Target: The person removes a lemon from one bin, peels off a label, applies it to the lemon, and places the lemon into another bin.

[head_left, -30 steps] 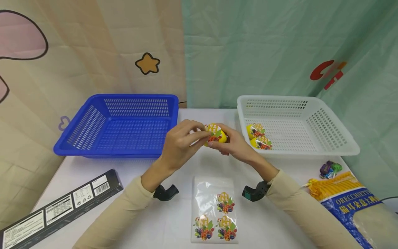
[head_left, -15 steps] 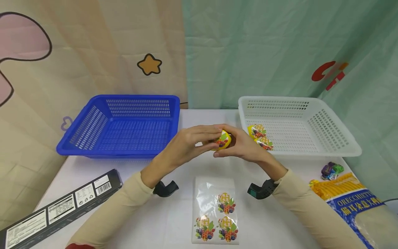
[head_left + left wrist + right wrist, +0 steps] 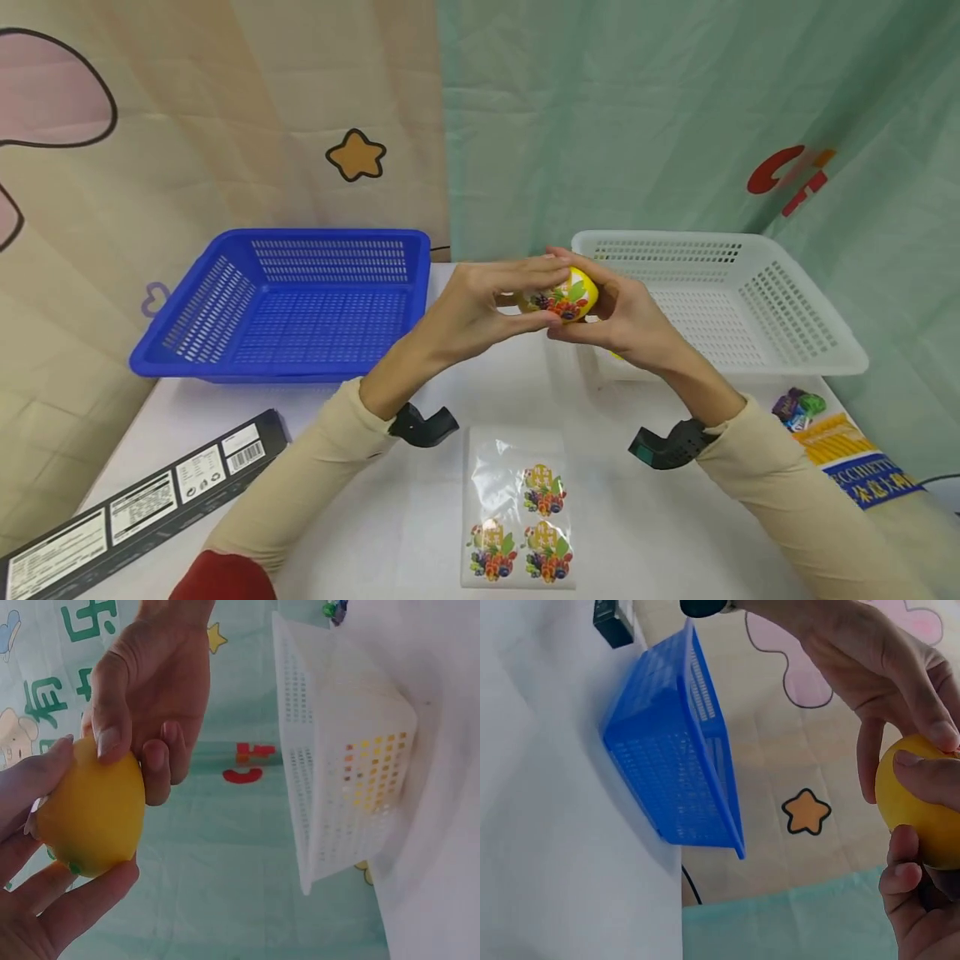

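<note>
A yellow lemon [image 3: 587, 292] bearing a fruit-print sticker [image 3: 562, 305] is held up between both hands, near the left rim of the white basket [image 3: 750, 367]. My left hand [image 3: 480, 304] grips it from the left, its fingers over the top and its thumb below the sticker. From the other side, my right hand [image 3: 637, 321] curls round the lemon with its thumb underneath. The left wrist view shows the lemon's plain yellow back [image 3: 97, 810] and a green spot at its lower end. On the table lies a sticker sheet [image 3: 491, 467] with 3 fruit stickers [image 3: 546, 492].
Yellow fruit inside the white basket is mostly hidden behind my right hand. A blue basket [image 3: 285, 367] stands at left, with a long black box [image 3: 165, 492] before it. Wrapped candies [image 3: 798, 408] and an orecchiette bag [image 3: 862, 471] lie at right.
Both hands have carried the lemon right and upward, to the white basket's left side. The left hand's fingers went from pinching at the sticker to lying over it and round the lemon.
</note>
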Demonstrator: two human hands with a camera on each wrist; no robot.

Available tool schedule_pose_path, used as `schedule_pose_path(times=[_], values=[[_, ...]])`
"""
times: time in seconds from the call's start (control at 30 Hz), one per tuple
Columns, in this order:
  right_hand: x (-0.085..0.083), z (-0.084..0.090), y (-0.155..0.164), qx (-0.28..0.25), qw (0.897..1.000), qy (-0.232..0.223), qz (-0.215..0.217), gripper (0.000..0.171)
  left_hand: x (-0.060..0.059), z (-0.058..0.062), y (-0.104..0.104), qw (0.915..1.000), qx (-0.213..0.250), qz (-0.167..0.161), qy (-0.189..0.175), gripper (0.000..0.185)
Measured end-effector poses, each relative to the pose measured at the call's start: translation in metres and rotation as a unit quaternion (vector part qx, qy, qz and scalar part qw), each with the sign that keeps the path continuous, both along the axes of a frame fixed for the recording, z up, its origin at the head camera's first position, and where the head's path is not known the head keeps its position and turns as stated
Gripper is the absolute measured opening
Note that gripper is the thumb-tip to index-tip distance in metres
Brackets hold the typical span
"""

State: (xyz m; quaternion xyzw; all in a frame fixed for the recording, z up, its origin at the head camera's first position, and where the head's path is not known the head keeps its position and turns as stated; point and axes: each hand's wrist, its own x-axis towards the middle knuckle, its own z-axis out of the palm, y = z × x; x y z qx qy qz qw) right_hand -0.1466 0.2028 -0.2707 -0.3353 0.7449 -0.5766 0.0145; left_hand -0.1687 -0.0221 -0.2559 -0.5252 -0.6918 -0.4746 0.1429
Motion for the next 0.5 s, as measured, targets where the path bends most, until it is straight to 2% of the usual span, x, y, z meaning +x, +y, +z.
schedule_pose_path(times=[0.13,0.23,0.27,0.37,0.43,0.5], values=[[0.005,0.016,0.034,0.062,0.997,-0.023,-0.036,0.091,-0.009,0.019,0.024,0.9999,-0.015,0.002,0.004,0.045],[0.007,0.019,0.075,0.145,0.982,-0.037,-0.115,0.088,-0.021,0.026,0.046,0.9995,-0.024,-0.002,-0.019,0.044],[0.006,0.017,0.092,0.175,0.973,-0.042,-0.147,0.086,-0.024,0.027,0.053,0.999,-0.027,-0.004,-0.035,0.044],[0.004,0.006,0.151,0.251,0.936,-0.074,-0.236,0.08,-0.035,0.021,0.074,0.9969,-0.038,-0.013,-0.067,0.045],[-0.002,-0.011,0.202,0.274,0.916,-0.096,-0.275,0.081,-0.041,0.013,0.088,0.9951,-0.054,-0.015,-0.081,0.044],[-0.005,-0.034,0.257,0.304,0.89,-0.106,-0.324,0.084,-0.046,0.001,0.107,0.9917,-0.078,-0.02,-0.1,0.043]])
